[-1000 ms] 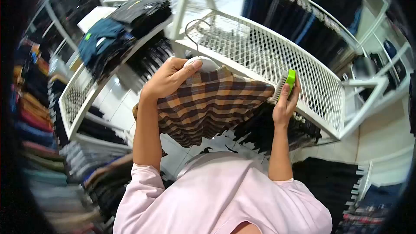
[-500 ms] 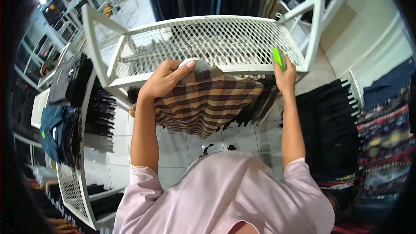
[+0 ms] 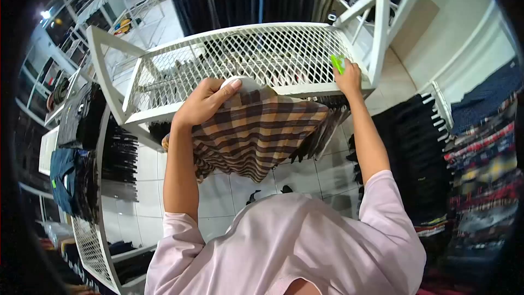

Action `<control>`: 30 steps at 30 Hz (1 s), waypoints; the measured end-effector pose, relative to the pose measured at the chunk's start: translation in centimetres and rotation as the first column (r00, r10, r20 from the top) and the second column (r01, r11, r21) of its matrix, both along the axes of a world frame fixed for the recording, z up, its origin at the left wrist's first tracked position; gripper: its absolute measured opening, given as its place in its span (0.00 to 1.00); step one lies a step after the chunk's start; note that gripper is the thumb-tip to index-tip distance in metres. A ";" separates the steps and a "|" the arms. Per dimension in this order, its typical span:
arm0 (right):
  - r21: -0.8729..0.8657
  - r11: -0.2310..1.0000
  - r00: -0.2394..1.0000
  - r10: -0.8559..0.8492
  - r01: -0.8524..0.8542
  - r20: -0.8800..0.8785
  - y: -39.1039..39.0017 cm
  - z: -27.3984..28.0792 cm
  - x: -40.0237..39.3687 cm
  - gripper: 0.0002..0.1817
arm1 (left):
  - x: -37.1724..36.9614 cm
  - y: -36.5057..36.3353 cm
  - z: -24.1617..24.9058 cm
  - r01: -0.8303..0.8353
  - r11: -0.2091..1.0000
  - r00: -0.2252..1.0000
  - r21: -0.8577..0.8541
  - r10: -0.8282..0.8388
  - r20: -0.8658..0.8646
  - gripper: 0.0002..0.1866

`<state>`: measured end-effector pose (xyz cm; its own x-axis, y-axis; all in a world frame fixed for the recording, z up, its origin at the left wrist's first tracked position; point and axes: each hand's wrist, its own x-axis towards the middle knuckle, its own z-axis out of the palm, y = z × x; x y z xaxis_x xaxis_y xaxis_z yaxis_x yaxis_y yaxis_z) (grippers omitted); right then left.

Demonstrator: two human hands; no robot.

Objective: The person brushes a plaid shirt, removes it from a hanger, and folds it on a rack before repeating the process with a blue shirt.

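Observation:
My left hand is closed on the top of a brown, tan and black plaid shirt, its thumb pressing beside a pale rounded piece at the neck. The shirt hangs down in front of a white mesh shelf. My right hand pinches a small bright green object over the shelf's right end. Its exact kind is too small to make out. Behind the shirt's top, a thin curved line like a hanger hook shows against the mesh.
Dark trousers hang in a row beyond the shelf. Folded jeans lie on a rack at left. Black garments hang at right, near colourful clothes. White floor tiles show below.
My right hand has shifted slightly left over the shelf's right end, and the green object in it has turned. My left hand keeps its hold on the shirt. The view has shifted a little.

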<state>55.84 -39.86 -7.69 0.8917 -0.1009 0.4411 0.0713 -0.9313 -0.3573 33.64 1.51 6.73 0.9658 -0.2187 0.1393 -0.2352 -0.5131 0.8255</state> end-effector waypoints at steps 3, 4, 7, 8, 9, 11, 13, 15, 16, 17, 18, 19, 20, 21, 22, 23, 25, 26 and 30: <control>-0.161 0.984 0.996 -0.070 0.077 0.053 3.0 3.0 -2.9 0.33 | -0.8 1.2 -0.3 -0.065 0.997 0.998 -0.048 0.066 0.009 0.33; -0.088 0.996 0.995 0.023 -0.014 0.097 4.4 3.9 -3.7 0.33 | -1.4 1.7 -0.1 -0.113 0.993 0.993 -0.033 0.112 -0.034 0.33; 0.181 0.801 0.815 0.526 -0.571 0.243 9.2 8.5 -8.1 0.28 | -3.5 3.4 0.5 -0.191 0.981 0.980 -0.021 0.190 -0.056 0.32; 0.374 0.611 0.691 0.711 -0.697 0.127 11.5 10.2 -10.5 0.24 | -4.3 4.2 0.6 -0.208 0.978 0.977 -0.035 0.206 -0.056 0.31; 0.386 0.447 0.512 0.856 -0.807 0.079 13.0 10.5 -11.6 0.24 | -5.2 4.8 0.7 -0.225 0.973 0.973 -0.047 0.222 -0.056 0.30; 0.372 0.256 0.245 0.967 -0.892 -0.077 16.2 11.7 -13.9 0.23 | -6.9 6.3 0.3 -0.316 0.947 0.949 -0.064 0.315 -0.030 0.31; 0.375 0.193 0.166 0.981 -0.907 -0.104 19.5 11.0 -14.7 0.18 | -9.3 7.3 0.0 -0.413 0.906 0.910 -0.090 0.415 -0.007 0.33; 0.406 0.133 0.079 0.986 -0.904 -0.147 22.0 12.2 -15.9 0.17 | -12.0 7.8 0.3 -0.511 0.851 0.857 -0.121 0.515 0.007 0.31; 0.422 0.102 0.034 0.985 -0.901 -0.167 22.9 12.7 -16.4 0.16 | -13.2 8.3 0.2 -0.527 0.842 0.846 -0.110 0.532 0.016 0.31; 0.435 0.079 -0.008 0.981 -0.897 -0.195 24.1 12.8 -16.9 0.15 | -14.5 9.0 0.0 -0.544 0.833 0.836 -0.102 0.549 0.026 0.30; 0.446 0.059 -0.048 0.973 -0.893 -0.224 25.1 13.0 -17.5 0.15 | -15.6 9.5 -0.3 -0.584 0.801 0.804 -0.132 0.594 0.041 0.30; 0.456 0.040 -0.085 0.964 -0.889 -0.251 26.0 13.0 -18.0 0.14 | -16.6 9.9 -0.7 -0.621 0.767 0.770 -0.162 0.635 0.057 0.29; 0.459 -0.042 -0.130 0.978 -0.887 -0.162 27.1 12.3 -18.4 0.15 | -17.7 10.0 -1.0 -0.652 0.734 0.736 -0.191 0.673 0.073 0.29; 0.474 -0.035 -0.122 0.980 -0.880 -0.154 27.9 12.0 -19.2 0.15 | -18.7 9.6 -1.2 -0.795 0.604 0.561 -0.060 0.769 0.305 0.28; 0.488 -0.025 -0.111 0.983 -0.872 -0.147 28.5 11.7 -20.1 0.14 | -19.3 9.0 -1.4 -0.907 0.420 0.370 0.032 0.760 0.534 0.27; 0.504 -0.013 -0.096 0.986 -0.864 -0.140 29.1 11.3 -21.1 0.14 | -19.8 8.1 -1.6 -0.977 0.200 0.190 0.076 0.650 0.736 0.27; 0.544 0.040 -0.057 0.985 -0.838 -0.160 30.0 10.7 -23.4 0.14 | -20.4 4.8 -1.7 -0.996 -0.005 -0.043 -0.090 0.903 0.427 0.31; 0.568 0.017 -0.075 0.988 -0.823 -0.138 30.4 9.8 -24.3 0.13 | -20.5 4.2 -3.0 -0.993 0.034 -0.003 -0.113 0.948 0.319 0.33; 0.596 -0.054 -0.103 0.994 -0.801 -0.048 31.1 6.2 -28.9 0.12 | -19.4 0.8 -4.8 -0.997 -0.056 -0.063 -0.050 0.987 0.148 0.48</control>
